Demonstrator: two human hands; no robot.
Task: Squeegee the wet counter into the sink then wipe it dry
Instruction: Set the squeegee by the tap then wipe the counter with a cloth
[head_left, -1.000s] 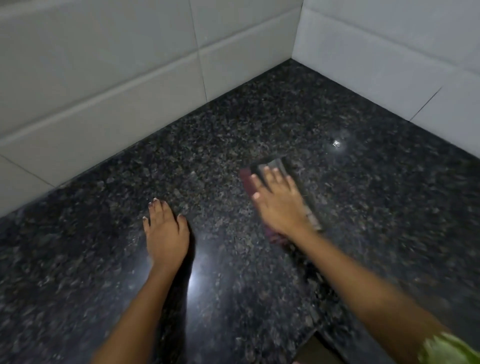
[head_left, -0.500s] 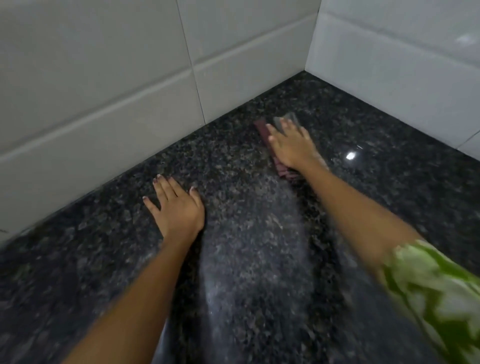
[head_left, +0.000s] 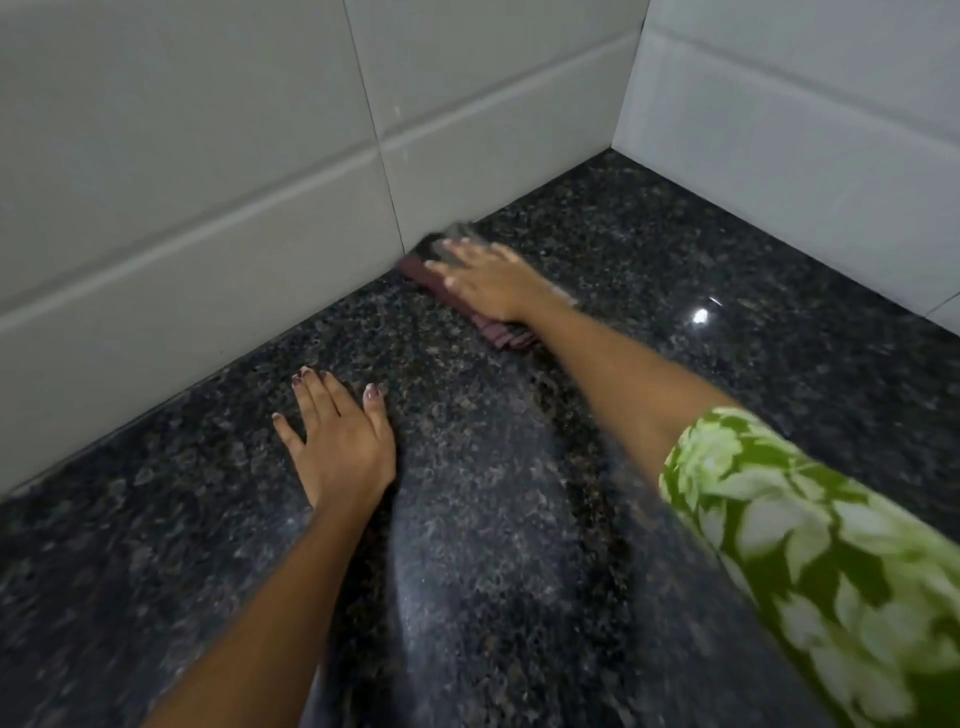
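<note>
We see pale tiled walls (head_left: 208, 156) meeting in a corner at the far right, with thin grout lines (head_left: 371, 130) running between the tiles. A green sleeve with a white leaf print (head_left: 810, 545) fills the near right.

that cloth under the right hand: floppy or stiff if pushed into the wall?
Probably floppy: the cloth lies flat in folded layers under the right hand. Likely to bunch against the wall. Counter looks glossy, so it should slide easily.
</note>
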